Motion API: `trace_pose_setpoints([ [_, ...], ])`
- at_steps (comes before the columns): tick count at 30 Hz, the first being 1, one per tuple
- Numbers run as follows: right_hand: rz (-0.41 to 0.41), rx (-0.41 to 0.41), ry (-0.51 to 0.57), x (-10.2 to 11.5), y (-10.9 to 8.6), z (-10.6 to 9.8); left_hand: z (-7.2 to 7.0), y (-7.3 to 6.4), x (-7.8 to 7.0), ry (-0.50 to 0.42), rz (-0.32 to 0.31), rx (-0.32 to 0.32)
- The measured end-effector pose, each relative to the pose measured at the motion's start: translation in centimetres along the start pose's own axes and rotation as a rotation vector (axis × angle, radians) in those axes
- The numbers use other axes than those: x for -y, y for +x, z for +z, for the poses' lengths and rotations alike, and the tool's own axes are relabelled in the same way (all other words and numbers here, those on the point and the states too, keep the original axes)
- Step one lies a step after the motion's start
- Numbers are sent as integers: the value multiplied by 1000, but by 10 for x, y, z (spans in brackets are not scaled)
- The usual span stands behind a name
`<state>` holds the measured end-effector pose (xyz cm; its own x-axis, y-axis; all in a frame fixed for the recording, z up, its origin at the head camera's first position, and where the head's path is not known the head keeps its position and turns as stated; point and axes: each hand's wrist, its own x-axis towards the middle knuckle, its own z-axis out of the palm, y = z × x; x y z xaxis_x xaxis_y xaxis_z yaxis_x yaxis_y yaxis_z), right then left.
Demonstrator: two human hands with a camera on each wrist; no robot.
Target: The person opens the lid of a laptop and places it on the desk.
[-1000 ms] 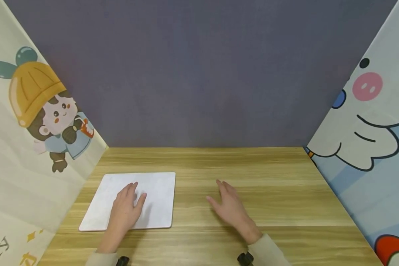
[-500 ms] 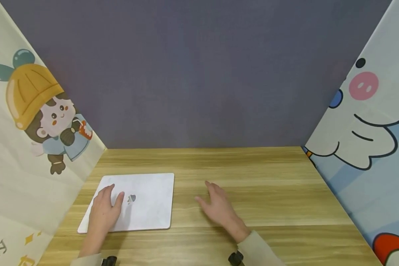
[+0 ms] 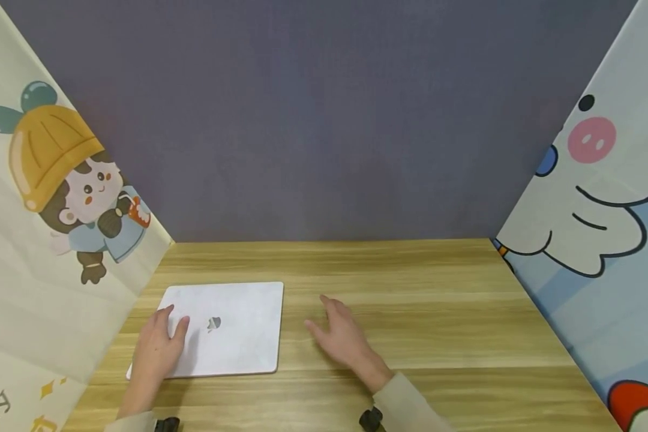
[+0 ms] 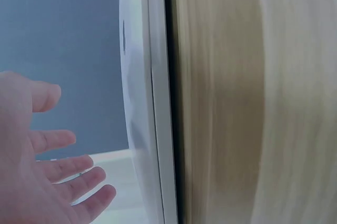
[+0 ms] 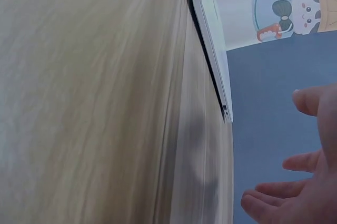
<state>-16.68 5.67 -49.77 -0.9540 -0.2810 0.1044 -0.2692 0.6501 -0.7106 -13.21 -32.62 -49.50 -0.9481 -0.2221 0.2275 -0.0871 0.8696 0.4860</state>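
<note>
A closed silver laptop (image 3: 237,336) with a dark logo on its lid lies flat on the wooden table. Above its left part hovers my left hand (image 3: 155,348), covering some of the left edge in the head view. In the left wrist view, a gap shows between the spread fingers of that left hand (image 4: 47,166) and the laptop's side (image 4: 150,108). My right hand (image 3: 342,339) is over the table to the right of the laptop, holding nothing. The right wrist view shows that right hand (image 5: 295,182) with fingers extended, apart from the laptop (image 5: 213,39).
The wood-grain table (image 3: 437,312) reaches back to a dark grey panel (image 3: 324,120). Cartoon-printed sheets border both sides, the left sheet (image 3: 32,300) and the right sheet (image 3: 615,300). A black strap device (image 3: 371,418) is on the right wrist.
My left hand has moved left across the lid, uncovering the logo. My right hand has moved left, closer to the laptop. The laptop has stayed in place on the table.
</note>
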Motion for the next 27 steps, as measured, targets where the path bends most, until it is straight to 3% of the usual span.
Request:
trace_pose_setpoints([
  [10,21,39,51,6,6,14,-9,8,19,44,21,25],
  [19,50,51,80,13,13,25,-13,17,25,65,-65,97],
  [27,42,49,103,22,23,36,-14,22,35,75,-103,156],
])
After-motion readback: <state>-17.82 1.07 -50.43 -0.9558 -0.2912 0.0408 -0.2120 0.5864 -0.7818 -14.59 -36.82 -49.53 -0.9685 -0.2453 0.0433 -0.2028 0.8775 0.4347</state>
